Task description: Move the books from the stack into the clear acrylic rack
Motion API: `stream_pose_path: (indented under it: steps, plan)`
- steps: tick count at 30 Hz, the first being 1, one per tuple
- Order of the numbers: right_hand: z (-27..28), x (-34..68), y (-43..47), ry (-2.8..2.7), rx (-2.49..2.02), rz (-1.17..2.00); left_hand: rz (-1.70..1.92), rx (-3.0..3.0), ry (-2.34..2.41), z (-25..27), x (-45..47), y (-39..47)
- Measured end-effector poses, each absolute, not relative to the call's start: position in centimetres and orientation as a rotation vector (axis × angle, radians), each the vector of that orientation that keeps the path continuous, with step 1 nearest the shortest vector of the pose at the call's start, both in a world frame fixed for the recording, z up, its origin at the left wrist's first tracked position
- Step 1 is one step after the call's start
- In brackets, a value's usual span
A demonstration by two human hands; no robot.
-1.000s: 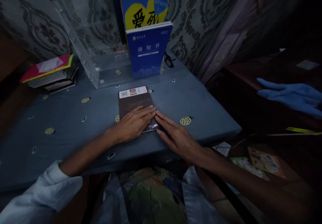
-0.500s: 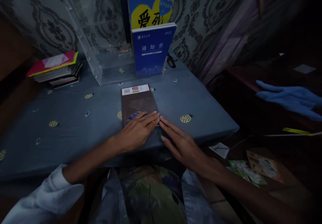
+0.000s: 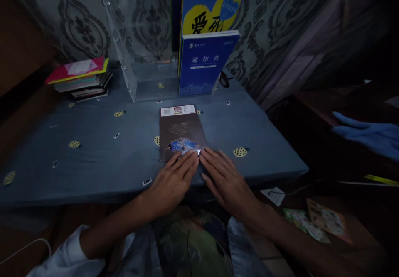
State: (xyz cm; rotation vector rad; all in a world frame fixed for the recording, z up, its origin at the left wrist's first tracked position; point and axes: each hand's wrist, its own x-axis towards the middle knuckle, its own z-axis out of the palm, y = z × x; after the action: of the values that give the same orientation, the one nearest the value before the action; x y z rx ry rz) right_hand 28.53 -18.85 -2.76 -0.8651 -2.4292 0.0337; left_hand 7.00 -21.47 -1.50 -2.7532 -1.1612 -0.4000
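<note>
A thin dark brown book [image 3: 181,129] lies on the cloth-covered table [image 3: 93,152]. Its upper face carries a white barcode label at the far end and a blue ornament near me. My left hand [image 3: 176,175] rests its outstretched fingertips on the book's near edge. Beside it, the fingers of my right hand [image 3: 222,175] are stretched out at the book's near right corner, their tips close to those of the left. Both hands are open and hold nothing. The palms hang over the table's front edge.
A clear acrylic rack [image 3: 126,67] stands at the back, with a blue booklet [image 3: 207,63] and a yellow-and-blue book [image 3: 199,9] upright at its right end. Stacked books [image 3: 82,77] lie back left. On the right are a blue glove [image 3: 369,131] and, lower down, colourful packets [image 3: 328,219].
My left hand has drawn back toward the book's near edge, uncovering the blue ornament. My right hand stays at the near right corner. The whole view has shifted a little.
</note>
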Motion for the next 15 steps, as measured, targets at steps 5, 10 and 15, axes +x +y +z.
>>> stream_pose_path:
  steps: [5, 10, 15]
  plan:
    - [-2.2, 27.0, -18.8, -2.522, -0.818, 0.063, -0.393, -2.712, -1.212, -1.7, 5.1, -22.7]
    - [-2.3, 25.0, -18.5, -2.565, -0.695, 0.071, -0.399, -2.696, -1.277, -1.9, 2.9, -23.8]
    - [-1.7, 23.0, -18.1, -2.605, -0.606, 0.157, -0.44, -2.673, -1.273, -1.7, 1.1, -24.3]
